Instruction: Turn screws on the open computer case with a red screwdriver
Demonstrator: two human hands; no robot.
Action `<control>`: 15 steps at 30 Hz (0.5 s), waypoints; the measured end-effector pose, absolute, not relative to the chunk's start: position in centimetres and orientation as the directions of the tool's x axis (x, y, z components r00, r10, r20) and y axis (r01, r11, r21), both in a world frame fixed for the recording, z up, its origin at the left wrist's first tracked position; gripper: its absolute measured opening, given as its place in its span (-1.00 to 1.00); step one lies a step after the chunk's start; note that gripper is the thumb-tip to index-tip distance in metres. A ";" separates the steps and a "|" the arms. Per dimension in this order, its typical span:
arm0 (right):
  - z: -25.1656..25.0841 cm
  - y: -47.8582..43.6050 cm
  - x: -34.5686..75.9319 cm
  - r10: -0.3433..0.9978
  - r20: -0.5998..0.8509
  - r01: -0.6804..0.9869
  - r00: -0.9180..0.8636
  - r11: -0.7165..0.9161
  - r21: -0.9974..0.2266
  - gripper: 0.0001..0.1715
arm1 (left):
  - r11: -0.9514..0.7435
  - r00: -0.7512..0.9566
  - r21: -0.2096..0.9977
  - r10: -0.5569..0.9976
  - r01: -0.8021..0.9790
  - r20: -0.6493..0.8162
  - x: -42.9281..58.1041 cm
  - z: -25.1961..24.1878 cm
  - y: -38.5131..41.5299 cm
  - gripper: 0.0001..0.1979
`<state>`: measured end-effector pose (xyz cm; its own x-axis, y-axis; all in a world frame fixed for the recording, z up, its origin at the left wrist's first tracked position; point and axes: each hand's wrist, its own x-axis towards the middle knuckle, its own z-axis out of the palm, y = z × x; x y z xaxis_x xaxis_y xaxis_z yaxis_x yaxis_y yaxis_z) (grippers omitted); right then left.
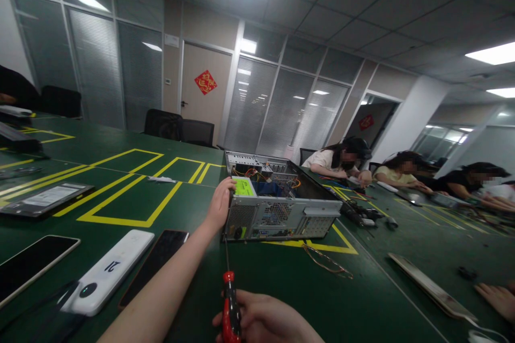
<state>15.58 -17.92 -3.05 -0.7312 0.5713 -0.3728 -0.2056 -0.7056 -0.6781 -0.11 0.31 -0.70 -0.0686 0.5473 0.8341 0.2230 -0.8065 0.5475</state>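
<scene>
An open computer case [300,214] lies on its side, its rear panel facing me and wires showing inside. My left hand [219,204] grips its left edge, fingertips over the top beside the power supply's green label [243,186]. Low in the view, my right hand [273,317] is closed round the red and black handle of a screwdriver [230,308]. The thin shaft points away from me, its tip at the panel's lower left corner. Whether the tip sits in a screw is too small to tell.
On the left of the green table [193,289] lie a hard drive [48,198], a phone [36,265], a white device [112,268] marked 21 and a dark phone [155,262]. A wire loop [328,262] lies right of the case. Several people sit along the right.
</scene>
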 end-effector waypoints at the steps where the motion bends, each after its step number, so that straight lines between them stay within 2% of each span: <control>1: -2.8 -18.0 15.6 0.569 -0.366 -0.201 -0.736 -0.701 -0.684 -0.30 | -0.808 -0.071 0.546 0.545 0.223 0.835 -0.1 -0.7 0.3 -0.62; 5: -3.1 -18.1 15.5 0.589 -0.363 -0.188 -0.722 -0.672 -0.716 -0.38 | -0.812 -0.074 0.541 0.539 0.219 0.839 -0.1 -0.7 0.4 -0.64; 10: -5.3 -17.6 15.2 0.676 -0.427 -0.233 -0.601 -0.659 -0.715 -0.49 | -0.810 -0.073 0.544 0.542 0.218 0.837 -0.1 -0.9 0.5 -0.64; 15: -6.5 -17.4 15.1 0.659 -0.459 -0.202 -0.596 -0.676 -0.708 -0.47 | -0.812 -0.068 0.541 0.541 0.219 0.838 -0.1 -0.7 0.4 -0.64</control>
